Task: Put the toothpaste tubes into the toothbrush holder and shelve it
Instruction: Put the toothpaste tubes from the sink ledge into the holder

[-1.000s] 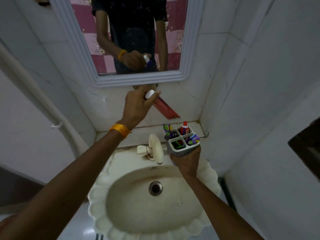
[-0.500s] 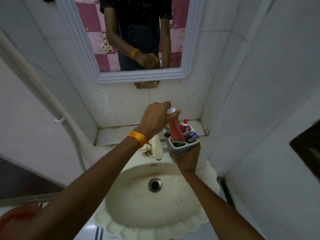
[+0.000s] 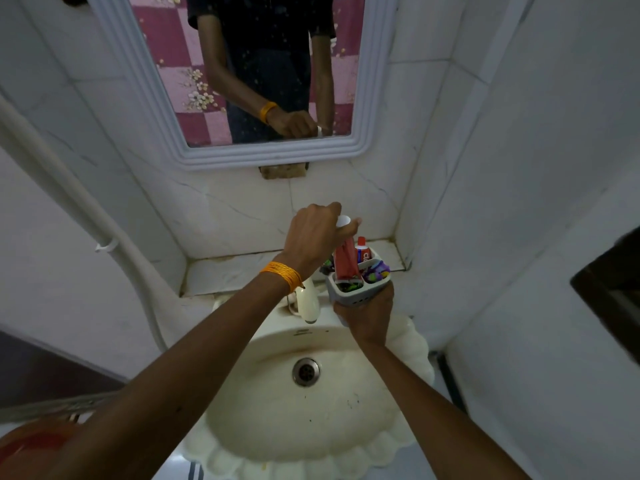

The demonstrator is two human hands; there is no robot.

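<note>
A pale pipe [image 3: 86, 216] is seen running down the tiled wall at the left of the frame. Toward the centre, the left hand [image 3: 317, 237], with an orange band [image 3: 282, 275] at its wrist, is held above the cream sink [image 3: 412, 355]; its fingers are closed around the white-capped top of a red toothpaste tube [image 3: 346, 261], which is kept upright with its lower end inside the near-left compartment of the grey toothbrush holder [image 3: 356, 294]. Just below that hand, a cream tap [image 3: 308, 299] is seen at the sink's back edge. Right of centre, the holder is gripped from below by the right hand [image 3: 367, 315], fingers wrapped around its base, above the sink's rear right rim. A second toothpaste tube [image 3: 362, 251] with a red cap is stood in a far compartment, and purple and green items are seen in the others. A mirror [image 3: 372, 98] is hung at the top centre.
</note>
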